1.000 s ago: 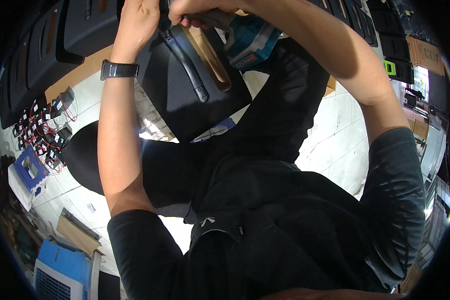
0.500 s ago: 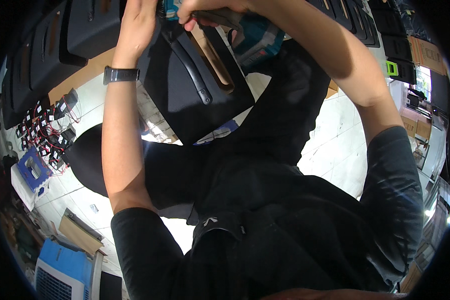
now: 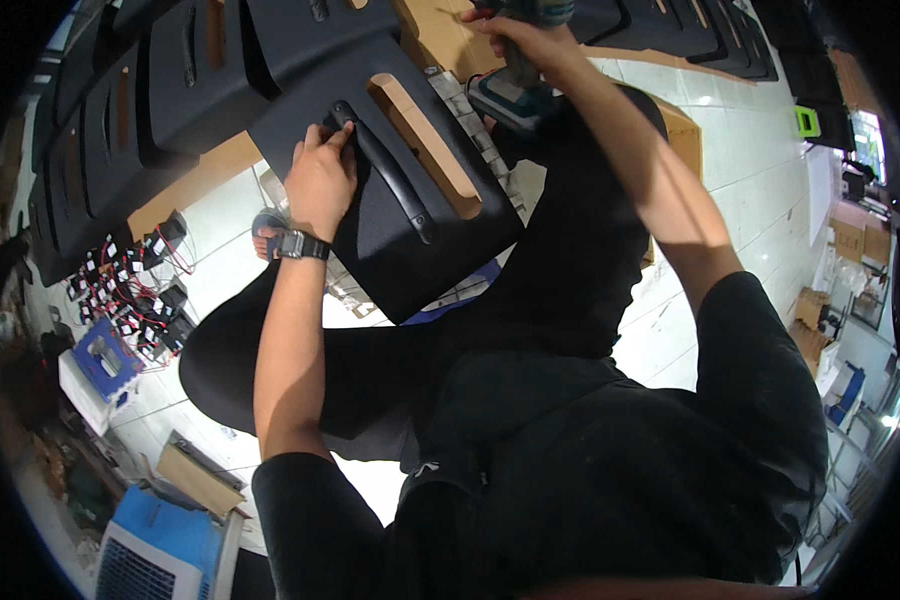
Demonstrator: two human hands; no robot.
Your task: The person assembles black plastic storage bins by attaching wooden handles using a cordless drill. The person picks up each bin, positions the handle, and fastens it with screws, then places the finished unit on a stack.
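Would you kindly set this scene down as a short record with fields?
Left hand: fingers at upper end of curved black handle
Right hand: holding teal-and-black power tool
Workpiece: matte black box, long rounded slot beside the handle
Left wrist: black watch
Floor: white tiles; black parts with red wires at left

White tiled floor (image 3: pixel 770 185) around you, lit in bright patches.
To your lower left stands a blue and pale grey box-shaped unit (image 3: pixel 175 530) with a slatted front, a blue-topped step stool (image 3: pixel 120 370) beyond it; far to your right, a bright window-like opening (image 3: pixel 869 145) glows above cardboard boxes (image 3: pixel 850 240) and blurred clutter.
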